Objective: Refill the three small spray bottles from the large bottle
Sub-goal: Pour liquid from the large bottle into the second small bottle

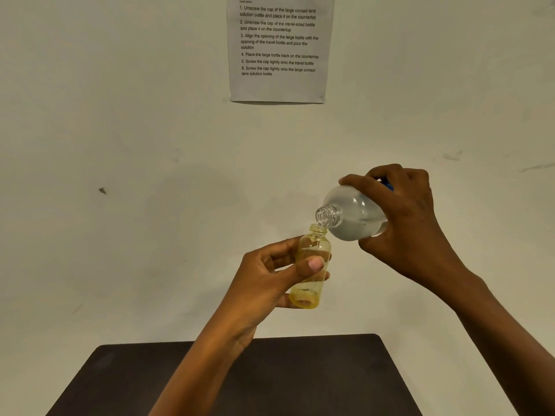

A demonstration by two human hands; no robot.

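Left hand (264, 276): fingers curling round 1 small bottle (312, 249) (uncapped). Right hand (411, 223): fingers gripping 1 large bottle (351, 216), tilting it mouth-down just over the small neck, above the tabletop (300, 382).

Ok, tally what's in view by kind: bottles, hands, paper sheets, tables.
Bottles: 2, small yellow bottle, large clear bottle
Hands: 2, left hand, right hand
Paper sheets: 1, instruction sheet
Tables: 1, dark table
Total: 6

One head-worn view, facing the wall (120, 145)
The wide-angle camera looks forward and slightly down from close by; the wall fills the far field, and the dark bench (330, 382) lies along the near edge.
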